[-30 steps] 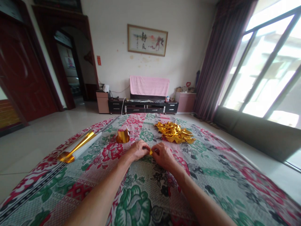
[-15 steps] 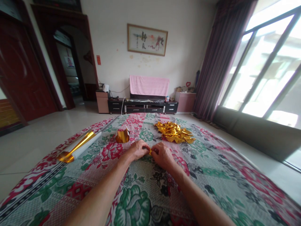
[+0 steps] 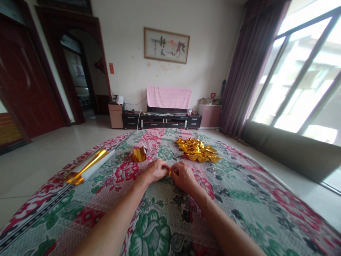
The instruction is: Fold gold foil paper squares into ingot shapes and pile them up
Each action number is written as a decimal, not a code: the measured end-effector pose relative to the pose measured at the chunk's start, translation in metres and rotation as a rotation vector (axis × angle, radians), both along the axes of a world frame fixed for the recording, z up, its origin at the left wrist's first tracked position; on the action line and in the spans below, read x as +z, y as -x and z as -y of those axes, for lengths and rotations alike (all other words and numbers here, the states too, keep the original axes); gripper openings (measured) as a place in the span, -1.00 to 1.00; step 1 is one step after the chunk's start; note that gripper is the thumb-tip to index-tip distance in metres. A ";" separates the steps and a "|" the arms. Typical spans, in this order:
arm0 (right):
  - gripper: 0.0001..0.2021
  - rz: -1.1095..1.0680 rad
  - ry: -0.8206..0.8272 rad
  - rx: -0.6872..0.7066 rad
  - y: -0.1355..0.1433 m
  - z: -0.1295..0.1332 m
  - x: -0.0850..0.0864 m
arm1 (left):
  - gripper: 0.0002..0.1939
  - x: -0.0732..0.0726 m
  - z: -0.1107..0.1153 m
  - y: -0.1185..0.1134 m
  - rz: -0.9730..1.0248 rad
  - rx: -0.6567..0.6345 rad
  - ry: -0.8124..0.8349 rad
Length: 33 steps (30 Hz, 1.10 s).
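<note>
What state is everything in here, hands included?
Left hand: fingers closed on the small gold piece
Right hand: fingers closed on it too
Small gold piece: held, mostly hidden
Gold pieces: folded, heaped
Long foil sheet: loosely rolled
Short foil piece: curled
Flowered cloth: spread out
Pink cloth: draped
Curtain: hanging in folds

home | framed picture (image 3: 167,45) | purple curtain (image 3: 239,64) | low cabinet (image 3: 130,120)

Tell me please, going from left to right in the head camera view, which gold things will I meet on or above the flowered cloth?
Gold roll → curled gold sheet → small gold piece between left hand and right hand → pile of gold pieces.
</note>
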State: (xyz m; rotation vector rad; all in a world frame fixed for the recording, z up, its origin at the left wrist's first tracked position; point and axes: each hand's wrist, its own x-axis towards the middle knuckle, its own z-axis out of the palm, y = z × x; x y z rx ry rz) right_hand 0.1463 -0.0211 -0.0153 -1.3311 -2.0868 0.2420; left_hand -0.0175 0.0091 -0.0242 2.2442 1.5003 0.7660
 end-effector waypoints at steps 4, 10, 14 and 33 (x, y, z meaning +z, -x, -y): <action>-0.83 0.010 -0.026 0.072 -0.001 0.001 0.001 | -0.79 -0.001 -0.002 0.002 0.021 -0.040 -0.023; -0.84 0.016 -0.047 0.067 -0.002 -0.001 -0.002 | -0.75 -0.006 -0.010 0.007 0.048 -0.100 -0.053; -0.84 0.007 -0.061 0.070 -0.002 -0.001 -0.003 | -0.73 -0.003 -0.008 0.006 0.038 -0.080 -0.039; -0.90 -0.071 -0.054 0.070 -0.003 0.003 -0.007 | -0.81 0.001 0.004 -0.003 -0.008 0.046 -0.050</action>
